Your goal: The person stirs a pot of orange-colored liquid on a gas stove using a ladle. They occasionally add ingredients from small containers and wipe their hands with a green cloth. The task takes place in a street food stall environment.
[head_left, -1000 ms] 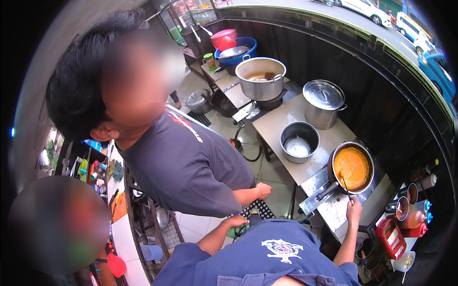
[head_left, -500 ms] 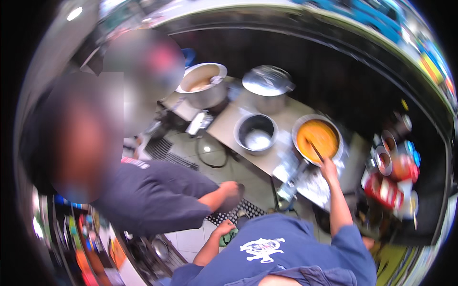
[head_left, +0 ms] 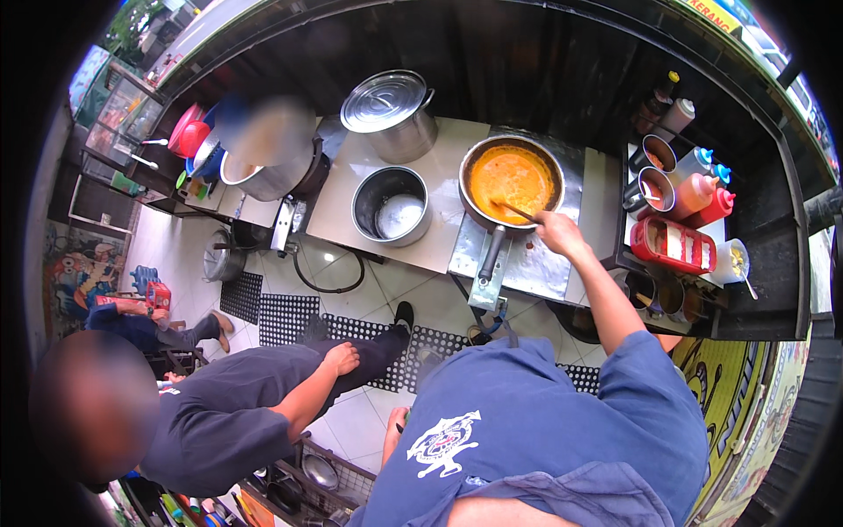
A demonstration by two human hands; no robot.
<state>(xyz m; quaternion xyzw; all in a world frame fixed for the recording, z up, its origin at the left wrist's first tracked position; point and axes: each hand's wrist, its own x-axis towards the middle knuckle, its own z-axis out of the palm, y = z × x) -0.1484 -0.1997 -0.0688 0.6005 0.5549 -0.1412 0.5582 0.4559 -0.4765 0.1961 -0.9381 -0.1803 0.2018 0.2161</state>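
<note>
My right hand is closed around a slim brown wooden stirring utensil at the near right of a frying pan. The utensil's far end dips into orange sauce, which hides its shape. Toward me points the pan's black handle; neither hand is on it. My left hand hangs low beside my shirt, mostly covered by it. Its fingers look curled, with a bit of something green and dark at them that I cannot make out.
Left of the pan stand an open pot and a lidded pot. Squeeze bottles and a red container fill the right shelf. A co-worker's arm is at my left, above perforated black mats.
My view has shifted, so the pan and pots appear higher and further left. The utensil lies more sideways in the sauce. The co-worker now appears lower at the left.
</note>
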